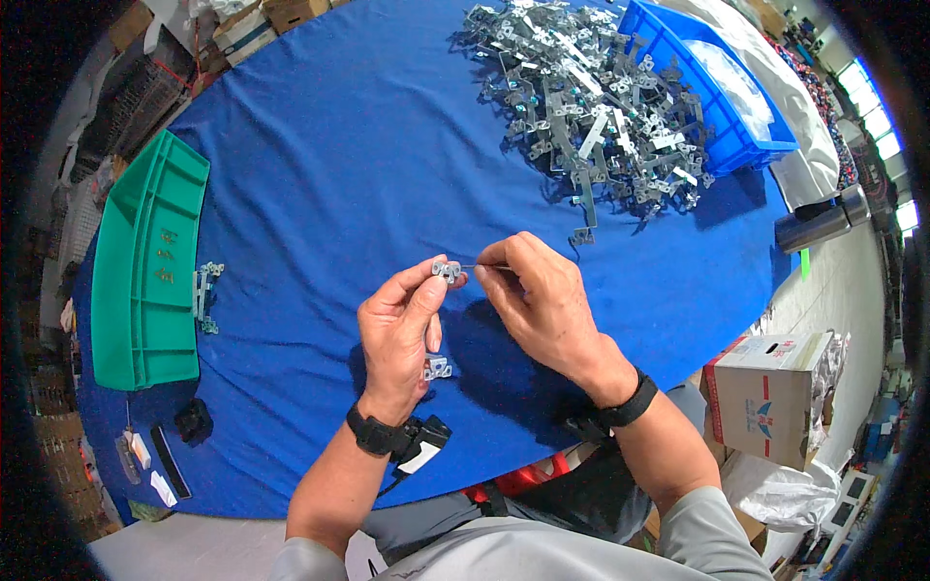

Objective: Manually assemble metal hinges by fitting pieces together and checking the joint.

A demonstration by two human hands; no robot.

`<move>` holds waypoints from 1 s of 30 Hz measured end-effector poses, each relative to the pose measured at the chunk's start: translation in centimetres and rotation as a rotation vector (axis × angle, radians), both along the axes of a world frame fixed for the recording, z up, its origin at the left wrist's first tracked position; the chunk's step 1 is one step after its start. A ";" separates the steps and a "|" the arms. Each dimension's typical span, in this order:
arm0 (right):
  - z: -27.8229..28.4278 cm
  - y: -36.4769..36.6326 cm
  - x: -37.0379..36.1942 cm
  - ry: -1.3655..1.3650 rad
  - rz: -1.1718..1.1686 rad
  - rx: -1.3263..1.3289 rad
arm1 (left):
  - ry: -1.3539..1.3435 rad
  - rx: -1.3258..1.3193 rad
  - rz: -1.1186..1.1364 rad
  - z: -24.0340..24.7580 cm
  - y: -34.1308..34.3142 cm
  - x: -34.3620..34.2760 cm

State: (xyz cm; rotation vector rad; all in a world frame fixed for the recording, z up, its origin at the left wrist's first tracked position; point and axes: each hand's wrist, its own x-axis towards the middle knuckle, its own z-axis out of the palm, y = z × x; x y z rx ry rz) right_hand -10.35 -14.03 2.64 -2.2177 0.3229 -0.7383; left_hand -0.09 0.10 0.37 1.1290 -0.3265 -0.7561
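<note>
Pinching a small metal bracket [447,271] between the thumb and fingertips of the left hand [395,334], with palm turned inward. Holding the bracket raised in front of the body, above a blue cloth [320,194]. Gripping a thin metal rod [473,266] in the right hand [547,305], thumb and index finger closed together on it and other fingers curled in. Pointing the rod sideways at the bracket's right side, too small there to tell whether touching or inserted. Seeing another metal end piece [439,368] just beside the left palm, lower down; cannot tell whether joined to the bracket behind the hand. Wearing a black band on each wrist. Lying well beyond the right hand, toward the far right of the cloth, in a tangled heap of metal brackets [591,107], many with long flat strips. Standing just beside that heap, in a blue bin [751,150], with pale sheeting inside. Seeing at the left a green tray [145,339] bearing a few small brownish pieces [167,257], and close along its right edge a long metal bracket [203,295]. Noting also a cardboard box [765,397] at the lower right.
</note>
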 end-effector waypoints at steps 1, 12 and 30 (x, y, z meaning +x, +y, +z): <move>0.0 0.0 0.0 0.006 -0.009 0.003 | 0.004 -0.010 -0.006 0.0 0.0 0.0; -0.4 0.4 0.2 -0.026 0.041 -0.023 | -0.045 0.014 0.090 -0.4 -0.2 -0.2; -0.5 0.1 0.1 0.030 0.027 -0.082 | -0.030 0.047 0.130 -0.1 -0.3 -0.5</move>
